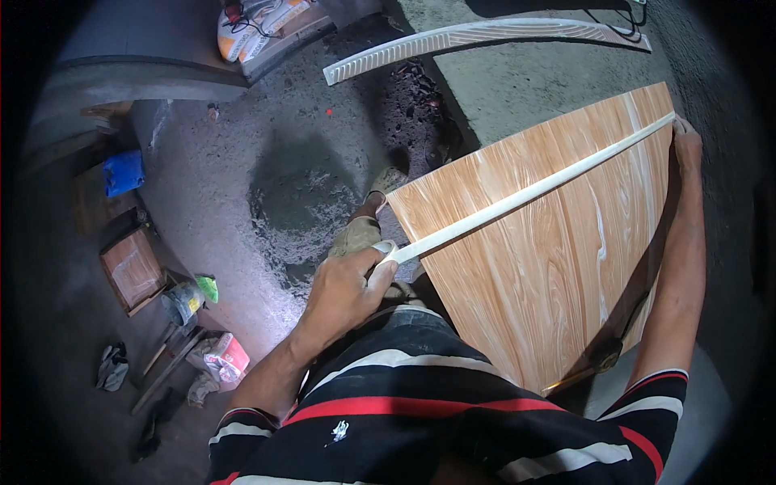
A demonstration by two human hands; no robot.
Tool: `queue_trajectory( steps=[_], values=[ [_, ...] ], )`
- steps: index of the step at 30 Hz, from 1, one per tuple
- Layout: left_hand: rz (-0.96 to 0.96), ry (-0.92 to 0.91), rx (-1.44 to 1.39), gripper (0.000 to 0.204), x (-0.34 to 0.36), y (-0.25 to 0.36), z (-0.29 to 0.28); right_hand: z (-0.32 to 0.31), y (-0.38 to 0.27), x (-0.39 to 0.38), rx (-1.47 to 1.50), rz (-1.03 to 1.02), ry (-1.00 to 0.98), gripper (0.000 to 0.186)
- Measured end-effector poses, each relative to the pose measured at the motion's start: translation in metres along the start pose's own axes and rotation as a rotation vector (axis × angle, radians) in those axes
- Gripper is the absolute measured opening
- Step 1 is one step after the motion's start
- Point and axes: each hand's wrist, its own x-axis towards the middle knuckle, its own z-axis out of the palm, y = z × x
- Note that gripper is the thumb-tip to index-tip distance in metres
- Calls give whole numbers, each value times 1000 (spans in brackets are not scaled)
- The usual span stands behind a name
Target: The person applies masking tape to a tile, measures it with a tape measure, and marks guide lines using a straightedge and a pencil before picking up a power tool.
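1 strip of masking tape (533, 191) spans the wood-grain panel (541, 283) in front of the person, not yet cut from its roll (387, 246). The left hand (346, 283) grips the roll; the right hand (686, 137) meets the tape's far end, its hold too hidden to tell.

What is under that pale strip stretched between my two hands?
Mostly the wood-grain panel, whose face shows along both sides of the pale strip. The part directly beneath is covered, and I can't tell whether the strip touches it.
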Motion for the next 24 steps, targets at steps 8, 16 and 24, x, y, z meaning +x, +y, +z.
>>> queue_trajectory(
  steps=[8,16,24],
  values=[
    [-17,19,-13,28,5,-10,4,0,-5,-5,-5,-20,-17,42],
    [-3,20,37,29,13,-23,12,5,-13,-9,-13,10,-3,41],
    [-40,-55,-47,29,38,-42,32,14,-5,-1,1,-106,36,41]
  ],
)
